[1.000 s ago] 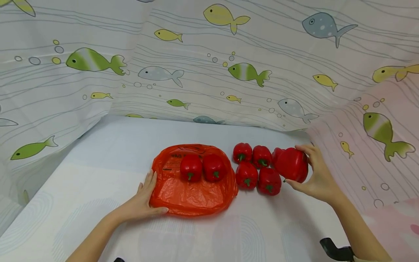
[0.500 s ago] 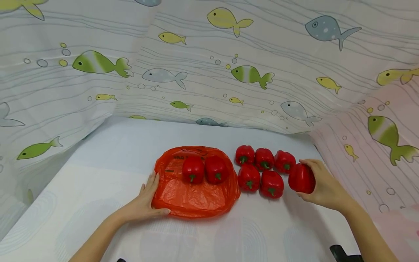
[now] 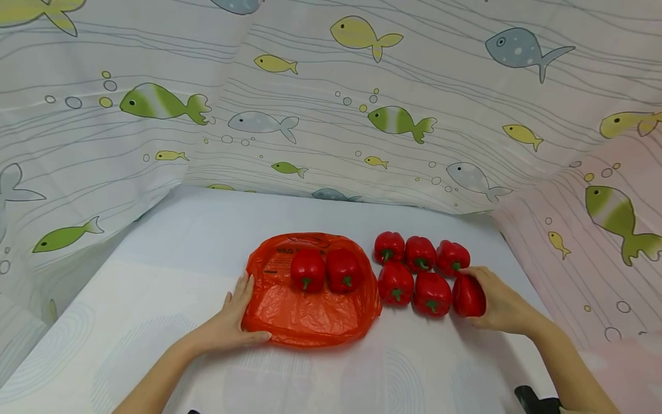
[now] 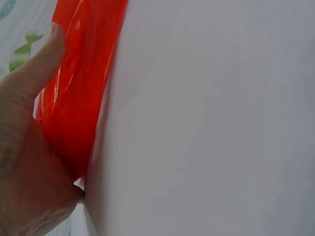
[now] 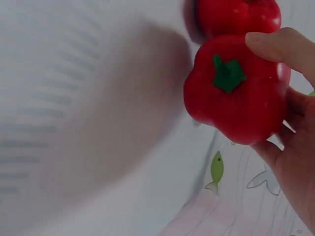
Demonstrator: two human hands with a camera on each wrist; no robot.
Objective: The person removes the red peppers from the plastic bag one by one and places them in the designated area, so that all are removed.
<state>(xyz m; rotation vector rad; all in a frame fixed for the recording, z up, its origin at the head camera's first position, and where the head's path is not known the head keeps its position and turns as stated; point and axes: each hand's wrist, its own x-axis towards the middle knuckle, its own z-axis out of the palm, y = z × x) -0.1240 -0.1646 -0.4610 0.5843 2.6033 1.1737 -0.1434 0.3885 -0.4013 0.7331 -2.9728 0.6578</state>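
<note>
My right hand (image 3: 500, 303) grips a red bell pepper (image 3: 468, 296) at the right end of the front row. In the right wrist view, thumb and fingers span this bell pepper (image 5: 236, 93), whose green stem faces the camera. Several more red bell peppers (image 3: 432, 294) stand in two rows beside it. A round shape covered in orange-red plastic bag (image 3: 305, 316) holds two red bell peppers near its back. Against its left side rests my left hand (image 3: 227, 322), fingers spread and thumb along the front edge. The left wrist view shows the straight thumb touching the plastic (image 4: 78, 98).
A white patterned cloth (image 3: 331, 379) covers the table. Fish-printed curtains (image 3: 310, 86) rise behind and on both sides. A dark object (image 3: 535, 399) sits at the right wrist.
My right hand has brought its bell pepper forward and down, from over the back-right pepper to beside the front row. The left hand keeps its place on the orange-red plastic.
</note>
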